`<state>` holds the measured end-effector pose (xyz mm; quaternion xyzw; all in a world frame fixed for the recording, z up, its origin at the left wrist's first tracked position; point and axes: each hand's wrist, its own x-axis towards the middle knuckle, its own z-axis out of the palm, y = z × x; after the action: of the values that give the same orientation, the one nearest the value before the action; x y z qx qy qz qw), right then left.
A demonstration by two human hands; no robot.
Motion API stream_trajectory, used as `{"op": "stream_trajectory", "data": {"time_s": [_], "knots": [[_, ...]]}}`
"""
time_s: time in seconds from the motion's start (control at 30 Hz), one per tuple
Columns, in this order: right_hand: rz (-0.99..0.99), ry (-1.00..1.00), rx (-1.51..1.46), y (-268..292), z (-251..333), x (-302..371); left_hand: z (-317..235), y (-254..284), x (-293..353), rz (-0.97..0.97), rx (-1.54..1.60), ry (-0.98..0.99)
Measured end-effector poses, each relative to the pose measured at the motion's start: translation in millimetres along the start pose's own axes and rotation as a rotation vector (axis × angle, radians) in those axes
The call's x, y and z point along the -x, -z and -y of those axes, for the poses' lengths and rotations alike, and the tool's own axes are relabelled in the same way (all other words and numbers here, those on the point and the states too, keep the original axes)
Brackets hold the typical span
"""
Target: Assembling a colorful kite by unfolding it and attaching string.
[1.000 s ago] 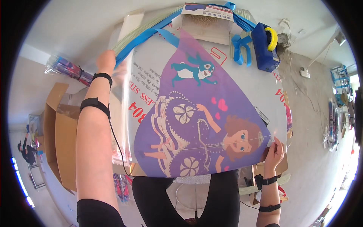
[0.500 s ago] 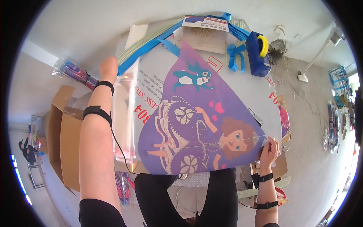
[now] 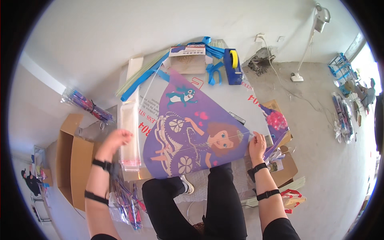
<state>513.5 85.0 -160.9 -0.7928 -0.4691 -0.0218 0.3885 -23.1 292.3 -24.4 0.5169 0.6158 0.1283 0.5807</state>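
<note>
A purple triangular kite (image 3: 188, 132) printed with a cartoon girl and a blue rabbit lies across a grey board (image 3: 244, 96), its front edge reaching over my legs. A thin pale line runs across it to the right corner. My right hand (image 3: 257, 148) pinches that corner. My left hand (image 3: 117, 141) hovers beside the stack of clear plastic bags (image 3: 130, 140), left of the kite. Its fingers are loosely bent and slightly apart, with nothing visible between them. Blue ribbon (image 3: 138, 89) lies near the kite's far tip, by a bundle of thin pale sticks (image 3: 127, 85).
A blue tape dispenser (image 3: 233, 70) with a yellow core and a small open box (image 3: 187, 63) stand at the board's far edge. Cardboard boxes (image 3: 82, 160) flank the board. Wrapped bundles (image 3: 90, 106) lie on the left. A cable crosses the floor at right.
My left hand has come back toward me from the sticks and ribbon end to beside the plastic bags. My right hand stays at the kite's corner. The whole view has shifted.
</note>
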Motion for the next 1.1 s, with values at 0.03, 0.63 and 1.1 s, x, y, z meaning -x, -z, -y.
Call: {"op": "stream_trajectory", "data": {"time_s": [0.03, 0.63, 1.1], "knots": [[-0.013, 0.004, -0.013, -1, 3, -2, 2, -19, 27, 0.035, 0.031, -0.006], [0.803, -0.385, -0.84, 51, 96, -3, 7, -379, 89, 0.546, 0.407, -0.063], [0.876, -0.497, -0.799, 12, 65, -37, -27, -409, 26, 0.417, 0.513, -0.124]]}}
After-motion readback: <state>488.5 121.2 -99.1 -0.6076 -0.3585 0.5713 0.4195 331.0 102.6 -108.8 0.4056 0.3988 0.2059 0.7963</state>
